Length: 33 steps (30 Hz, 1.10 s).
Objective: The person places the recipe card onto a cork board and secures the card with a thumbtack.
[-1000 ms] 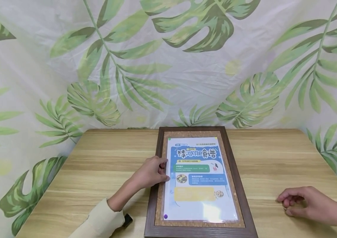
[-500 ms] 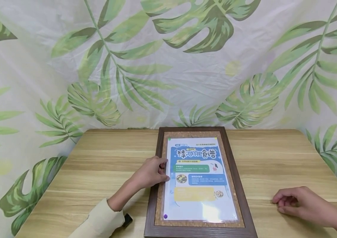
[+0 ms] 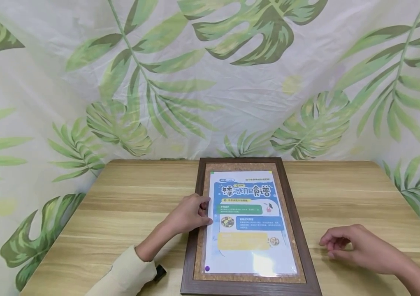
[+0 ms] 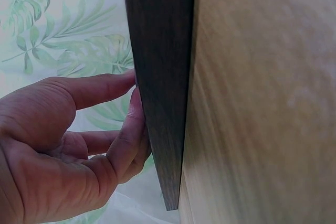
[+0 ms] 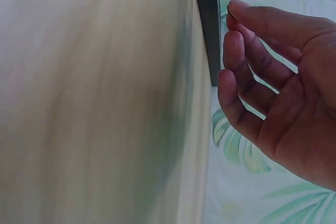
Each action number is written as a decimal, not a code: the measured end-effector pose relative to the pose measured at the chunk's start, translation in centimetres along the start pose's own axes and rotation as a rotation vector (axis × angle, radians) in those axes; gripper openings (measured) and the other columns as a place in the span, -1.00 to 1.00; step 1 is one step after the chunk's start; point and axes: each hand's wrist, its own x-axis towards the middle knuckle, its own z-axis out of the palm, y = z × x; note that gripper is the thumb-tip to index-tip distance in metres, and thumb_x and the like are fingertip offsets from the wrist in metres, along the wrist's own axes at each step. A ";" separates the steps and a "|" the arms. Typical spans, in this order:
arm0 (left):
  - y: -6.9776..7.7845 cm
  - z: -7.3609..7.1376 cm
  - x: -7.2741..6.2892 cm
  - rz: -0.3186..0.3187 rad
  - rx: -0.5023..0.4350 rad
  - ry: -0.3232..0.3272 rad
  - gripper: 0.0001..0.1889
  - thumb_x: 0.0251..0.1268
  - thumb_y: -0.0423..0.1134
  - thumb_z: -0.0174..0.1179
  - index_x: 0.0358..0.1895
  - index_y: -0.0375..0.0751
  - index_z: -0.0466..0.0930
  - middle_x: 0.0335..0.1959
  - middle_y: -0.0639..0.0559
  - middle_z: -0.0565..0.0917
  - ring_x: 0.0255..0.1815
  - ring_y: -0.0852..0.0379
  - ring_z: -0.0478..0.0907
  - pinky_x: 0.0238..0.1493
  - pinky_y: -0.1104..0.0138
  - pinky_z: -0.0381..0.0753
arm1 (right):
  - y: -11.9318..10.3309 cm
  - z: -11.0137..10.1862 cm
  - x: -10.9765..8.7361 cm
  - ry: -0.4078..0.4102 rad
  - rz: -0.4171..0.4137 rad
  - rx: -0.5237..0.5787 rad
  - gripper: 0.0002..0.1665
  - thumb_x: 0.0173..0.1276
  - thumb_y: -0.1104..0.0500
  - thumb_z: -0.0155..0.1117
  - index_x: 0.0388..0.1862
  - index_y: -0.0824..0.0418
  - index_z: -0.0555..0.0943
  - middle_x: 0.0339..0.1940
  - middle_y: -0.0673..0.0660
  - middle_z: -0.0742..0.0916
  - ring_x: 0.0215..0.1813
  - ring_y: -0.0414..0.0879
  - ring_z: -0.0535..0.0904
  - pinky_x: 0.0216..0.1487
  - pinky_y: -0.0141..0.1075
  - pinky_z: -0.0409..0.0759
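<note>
A cork board (image 3: 198,274) in a dark wooden frame (image 3: 191,263) lies on the table, bearing a printed poster (image 3: 247,261). Pushpins show at three corners of the poster: green (image 3: 212,172), yellow (image 3: 270,172) and purple (image 3: 207,268). My left hand (image 3: 189,211) rests across the frame's left side, its fingertips on the poster's left edge. In the left wrist view the frame hides those fingertips. Right of the board, my right hand (image 3: 358,248) hovers over the table; its thumb and forefinger pinch a small dark-edged object (image 5: 229,11), mostly hidden.
The wooden table (image 3: 128,189) extends on both sides of the board. A small black object (image 3: 159,272) lies beside the left sleeve (image 3: 126,273). A leaf-patterned cloth (image 3: 172,82) hangs behind and around the table.
My right hand has moved left toward the board, thumb and forefinger still together. My left hand and the board have stayed in place.
</note>
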 end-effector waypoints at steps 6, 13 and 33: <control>0.1 0.0 0.0 -0.004 -0.004 0.002 -0.32 0.17 -0.44 0.57 0.37 -0.55 0.56 -0.14 -0.13 0.60 -0.31 0.18 0.57 -0.38 0.43 0.58 | -1.1 0.4 1.5 -0.019 -0.016 0.011 -0.72 0.40 0.35 0.49 -0.02 0.04 0.74 -0.27 -0.19 0.76 -0.22 -0.37 0.68 -0.25 -0.41 0.68; 0.2 0.0 -0.1 -0.003 -0.003 0.001 -0.32 0.17 -0.44 0.57 0.37 -0.55 0.56 -0.14 -0.12 0.60 -0.32 0.18 0.57 -0.39 0.42 0.58 | -2.3 1.3 3.0 -0.064 -0.036 0.058 -0.76 0.44 0.31 0.47 -0.01 0.03 0.76 -0.28 -0.17 0.78 -0.22 -0.39 0.66 -0.23 -0.42 0.68; 0.2 0.0 -0.1 -0.014 0.002 0.003 -0.33 0.18 -0.43 0.57 0.37 -0.54 0.56 -0.14 -0.12 0.60 -0.32 0.17 0.55 -0.39 0.42 0.56 | -4.9 2.7 6.3 -0.144 -0.035 0.053 -0.82 0.46 0.24 0.48 -0.07 -0.02 0.75 -0.34 -0.24 0.73 -0.27 -0.47 0.58 -0.30 -0.44 0.64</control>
